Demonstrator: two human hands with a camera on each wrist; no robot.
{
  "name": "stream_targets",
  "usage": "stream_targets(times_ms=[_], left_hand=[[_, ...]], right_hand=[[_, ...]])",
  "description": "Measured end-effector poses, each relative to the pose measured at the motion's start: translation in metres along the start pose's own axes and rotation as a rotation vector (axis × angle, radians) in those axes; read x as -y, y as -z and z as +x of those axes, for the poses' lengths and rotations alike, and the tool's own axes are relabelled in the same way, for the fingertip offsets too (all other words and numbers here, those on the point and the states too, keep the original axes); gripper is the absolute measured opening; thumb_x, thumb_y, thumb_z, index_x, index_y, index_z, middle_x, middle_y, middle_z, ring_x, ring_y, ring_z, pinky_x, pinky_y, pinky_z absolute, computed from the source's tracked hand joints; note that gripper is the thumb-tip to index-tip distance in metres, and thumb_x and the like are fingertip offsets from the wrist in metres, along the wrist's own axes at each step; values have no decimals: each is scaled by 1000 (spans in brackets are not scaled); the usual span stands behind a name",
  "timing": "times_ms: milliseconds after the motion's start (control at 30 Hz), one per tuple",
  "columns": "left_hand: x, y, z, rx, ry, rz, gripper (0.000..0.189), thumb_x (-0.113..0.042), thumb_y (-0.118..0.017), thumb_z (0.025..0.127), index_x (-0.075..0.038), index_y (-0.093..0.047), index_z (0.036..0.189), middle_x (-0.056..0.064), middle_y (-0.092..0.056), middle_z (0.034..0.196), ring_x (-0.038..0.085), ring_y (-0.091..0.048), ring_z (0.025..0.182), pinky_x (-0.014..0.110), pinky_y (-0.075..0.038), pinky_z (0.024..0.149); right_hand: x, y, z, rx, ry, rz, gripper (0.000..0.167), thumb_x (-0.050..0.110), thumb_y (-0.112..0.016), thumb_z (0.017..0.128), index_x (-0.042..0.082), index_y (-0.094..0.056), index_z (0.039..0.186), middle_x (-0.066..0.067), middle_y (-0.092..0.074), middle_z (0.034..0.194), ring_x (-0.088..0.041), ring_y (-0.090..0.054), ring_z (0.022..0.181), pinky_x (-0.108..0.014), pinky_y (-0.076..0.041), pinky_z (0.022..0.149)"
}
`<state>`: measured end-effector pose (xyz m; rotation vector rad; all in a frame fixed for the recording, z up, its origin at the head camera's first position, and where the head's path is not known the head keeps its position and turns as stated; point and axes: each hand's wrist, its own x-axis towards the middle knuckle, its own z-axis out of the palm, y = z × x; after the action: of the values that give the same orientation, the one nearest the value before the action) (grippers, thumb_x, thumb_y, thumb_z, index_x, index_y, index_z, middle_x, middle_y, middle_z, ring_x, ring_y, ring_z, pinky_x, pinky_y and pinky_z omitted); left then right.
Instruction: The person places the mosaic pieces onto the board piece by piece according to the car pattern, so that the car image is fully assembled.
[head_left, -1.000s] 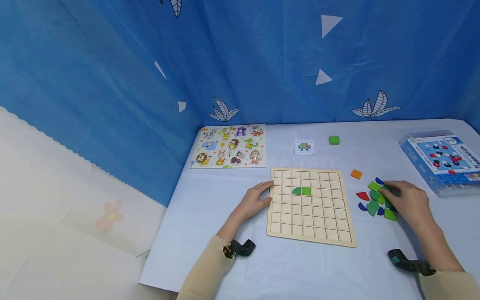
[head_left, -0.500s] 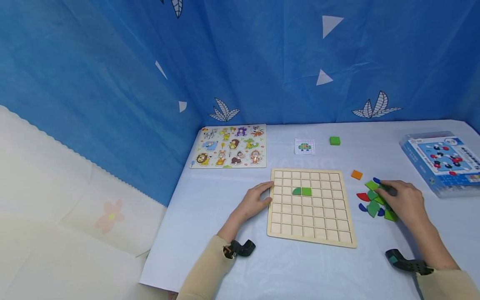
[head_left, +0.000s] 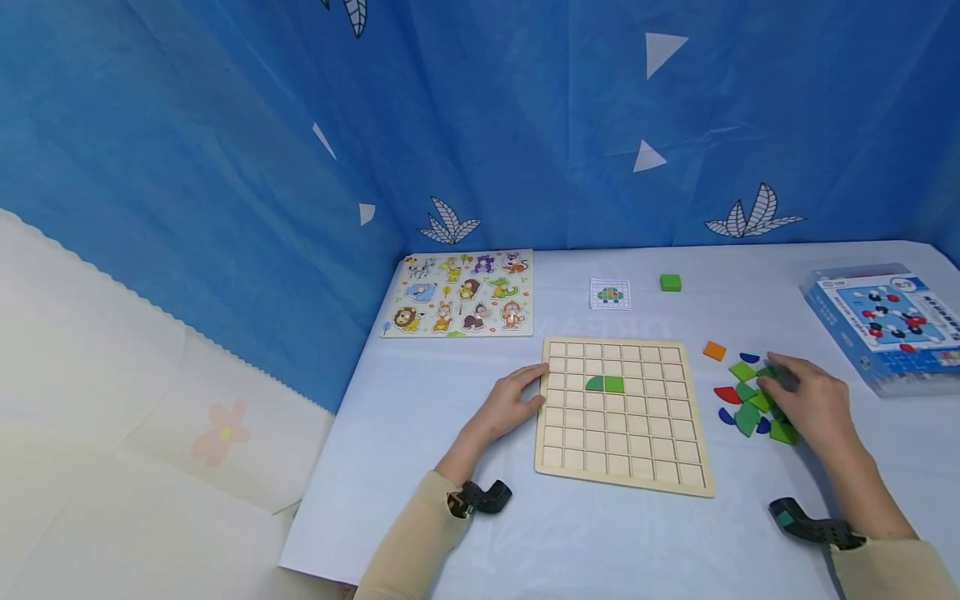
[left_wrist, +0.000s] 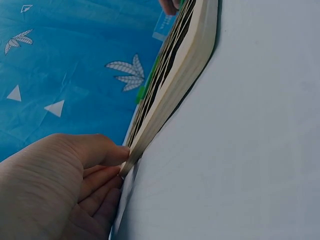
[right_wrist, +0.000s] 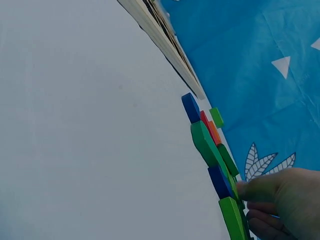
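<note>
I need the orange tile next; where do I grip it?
Probably pinch the orange tile by two opposite edges, the right hand coming from above: it lies flat, apart from the pile and the grid board, edges free.

The grid board is pale beige with dark lines, one wedge red, the backdrop blue with white triangles.

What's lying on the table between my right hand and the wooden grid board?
In the head view, a red wedge, an orange square, blue pieces and green pieces lie between your right hand and the wooden grid board.
</note>
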<state>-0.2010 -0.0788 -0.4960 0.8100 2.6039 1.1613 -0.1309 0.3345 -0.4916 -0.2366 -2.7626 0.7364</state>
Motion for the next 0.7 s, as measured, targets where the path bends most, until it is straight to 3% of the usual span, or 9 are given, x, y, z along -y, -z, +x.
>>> stream_targets(times_ms=[367,600,700], left_hand=[[0,-1,0,1,-6,-3,53,-11,-61,92,-7,-43,142,6,-43,143,17,-35,133,26,-30,109],[-1,0,1,6,-8,1,53,-12,-60,92,-7,-43,142,6,-43,143,17,-36,133,27,-30,109],[0,1,0,3,-14,-1,53,-11,-61,92,-6,-44,141,6,-43,143,18,-36,133,27,-30,109]], right_hand=[[-3,-2,0,-20,30,-6,30,0,-65,85,-12,-60,112,-36,-57,109,-52,-49,103,-65,-41,84],[6,9,-1,-17,27,35,29,3,-63,88,-11,-61,113,-34,-57,110,-51,-51,102,-63,-43,81],[19,18,-1,-67,47,79,31,6,-65,88,-7,-62,116,-30,-61,108,-47,-56,98,-38,-54,77]])
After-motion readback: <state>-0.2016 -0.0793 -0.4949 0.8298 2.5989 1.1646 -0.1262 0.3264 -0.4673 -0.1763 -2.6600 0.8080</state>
